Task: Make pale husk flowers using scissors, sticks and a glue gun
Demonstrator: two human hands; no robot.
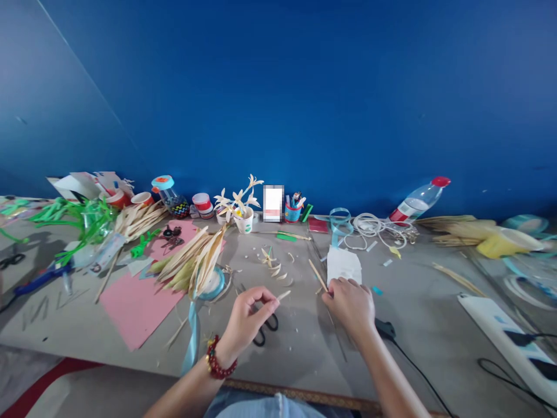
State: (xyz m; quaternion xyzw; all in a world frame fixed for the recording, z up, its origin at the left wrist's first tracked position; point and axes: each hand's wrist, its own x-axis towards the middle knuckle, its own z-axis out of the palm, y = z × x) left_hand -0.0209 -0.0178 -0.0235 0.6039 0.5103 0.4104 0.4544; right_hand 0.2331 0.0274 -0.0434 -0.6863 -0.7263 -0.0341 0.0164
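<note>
My left hand [252,316], a beaded bracelet on its wrist, is closed in a pinch on a small pale petal-shaped piece [284,295]. Black-handled scissors [270,323] lie on the table partly beneath that hand. My right hand [353,303] is low over the table, its fingers closed at the near end of a thin wooden stick [318,275]. Its fingertips are partly hidden and overlap the lower edge of a white tissue [343,264]. Between the hands and the back of the table lie several loose pale petals [275,271].
Behind stands a paper cup [244,222] of pale handmade flowers beside a pen holder [293,210]. Dried husks [185,264], pink paper [139,307] and a blue glue gun [41,280] lie left. A tilted bottle [420,200], cables and a power strip [505,334] lie right.
</note>
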